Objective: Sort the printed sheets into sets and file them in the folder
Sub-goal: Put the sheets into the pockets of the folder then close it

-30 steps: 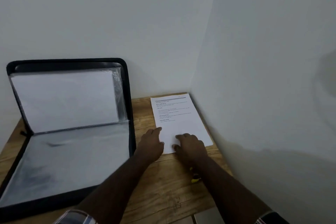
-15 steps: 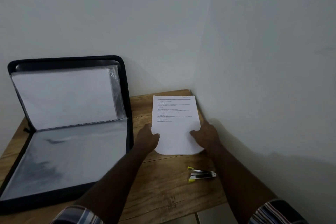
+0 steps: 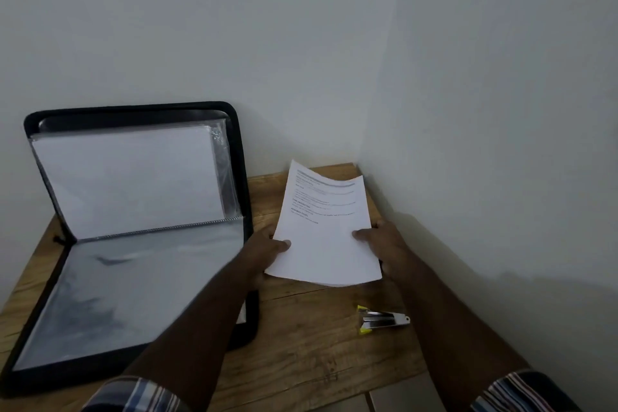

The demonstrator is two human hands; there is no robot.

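Lifted since the earlier frame, printed sheets [image 3: 326, 231] tilt above the table [image 3: 311, 338] at centre right; left hand [image 3: 267, 249] and right hand [image 3: 384, 241] pinch opposite edges.

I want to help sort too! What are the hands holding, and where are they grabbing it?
Both hands hold the printed sheets: the left hand grips the left edge and the right hand grips the right edge, near the bottom.
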